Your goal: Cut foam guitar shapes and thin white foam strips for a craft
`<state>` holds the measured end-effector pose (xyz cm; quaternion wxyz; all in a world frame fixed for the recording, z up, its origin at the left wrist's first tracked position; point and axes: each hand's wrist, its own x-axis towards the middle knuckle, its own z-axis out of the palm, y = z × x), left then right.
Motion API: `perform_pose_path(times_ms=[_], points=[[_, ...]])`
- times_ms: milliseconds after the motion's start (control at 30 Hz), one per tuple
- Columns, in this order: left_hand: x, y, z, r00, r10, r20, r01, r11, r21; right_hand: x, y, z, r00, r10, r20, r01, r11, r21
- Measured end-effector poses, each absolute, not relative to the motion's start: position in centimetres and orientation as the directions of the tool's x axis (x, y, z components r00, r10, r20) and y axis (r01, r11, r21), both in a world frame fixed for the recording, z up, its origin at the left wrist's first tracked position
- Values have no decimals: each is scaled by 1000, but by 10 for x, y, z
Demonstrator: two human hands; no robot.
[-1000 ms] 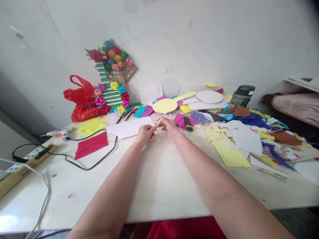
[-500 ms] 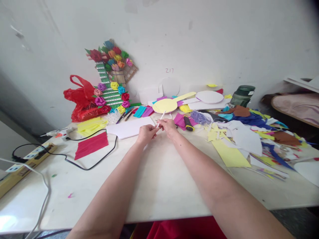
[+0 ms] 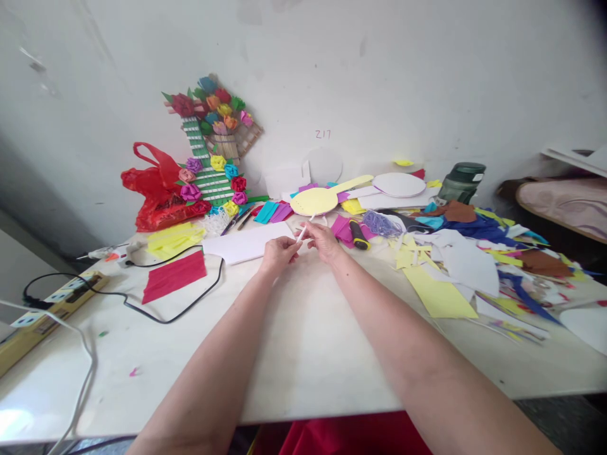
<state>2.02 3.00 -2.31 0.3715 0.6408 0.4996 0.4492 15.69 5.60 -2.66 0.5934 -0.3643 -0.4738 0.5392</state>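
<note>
Between my two hands is a thin white stick (image 3: 301, 235), which looks like a tightly rolled strip of paper and points up and away from me. The lower part of it sits in the closed fingers of my left hand (image 3: 279, 254). From the other side, the thumb and fingers of my right hand (image 3: 321, 242) close around its upper part. Just behind the hands lies a yellow oval paper piece with a handle (image 3: 313, 201). A white sheet (image 3: 246, 243) rests flat beside my left hand.
Paper scraps (image 3: 467, 259) are heaped on the right, near a green bottle (image 3: 461, 182). A yellow-black cutter (image 3: 359, 235) lies right of my hands. On the left are red crepe paper (image 3: 174, 277), a black cord (image 3: 165, 321) and a power strip (image 3: 57, 309). Paper flowers (image 3: 208, 180) stand behind.
My right hand's fingers have loosened and shifted slightly along the white stick, which now stands a little steeper. My left hand stays almost in place.
</note>
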Motion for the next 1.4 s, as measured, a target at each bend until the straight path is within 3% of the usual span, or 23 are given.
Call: perform_pose_path(times_ms=[167, 533, 733, 1033, 1400], points=[[21, 31, -26, 123, 972, 198, 342, -229, 911, 162, 61, -26, 87, 983, 160, -353, 180, -918], [22, 24, -19, 135, 977, 162, 190, -186, 964, 155, 51, -22, 3, 985, 173, -267, 168, -949], [20, 27, -22, 271, 949, 159, 89, -189, 978, 155, 51, -23, -10, 985, 174, -307, 162, -938], [22, 27, -21, 175, 956, 234, 271, -275, 922, 150, 50, -22, 55, 987, 153, -263, 162, -951], [21, 28, -24, 172, 930, 326, 443, -369, 817, 146, 54, -27, 126, 986, 108, -208, 132, -969]])
